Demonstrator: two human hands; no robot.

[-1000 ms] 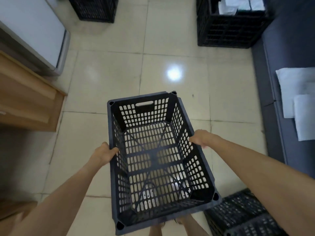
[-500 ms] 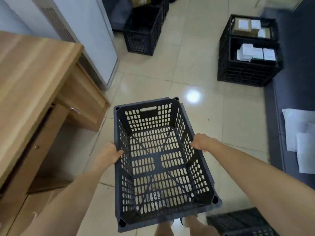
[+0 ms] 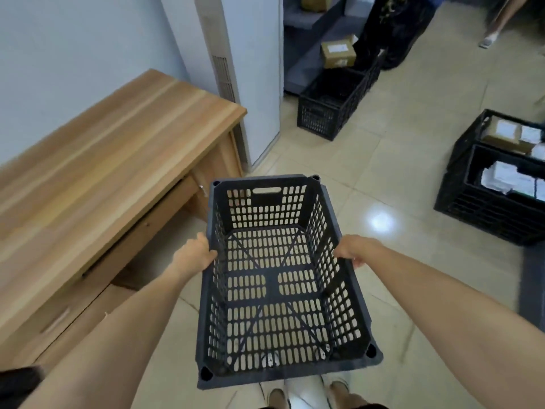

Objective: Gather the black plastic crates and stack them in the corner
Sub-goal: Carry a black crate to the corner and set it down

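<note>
Crate, black plastic w/ slotted walls and base, empty, held up off the tiled floor at centre of view, long axis pointing away from the person, floor tiles showing through its slots. Left hand is closed round the crate's left rim about midway along, thumb hooked over the top edge, fingers hidden on the outer side. Right hand is closed round the right rim opposite it, fingers curled under the edge. Both forearms reach in from the bottom corners of the view; the person's feet show just below the crate's near end. To the left stands a wooden desk w/ drawers, its near-right corner just beside the crate's far-left corner. Behind the desk's far end rises a tall white floor-standing unit w/ a vent strip down its side. Past that, on the floor at top centre, a second black crate sits empty, w/ cardboard boxes behind it. At the right edge of the floor, well apart from the held crate, two more black crates sit touching, one behind the other, both holding white packets and small boxes. Someone else's lower leg shows at the top right.
</note>
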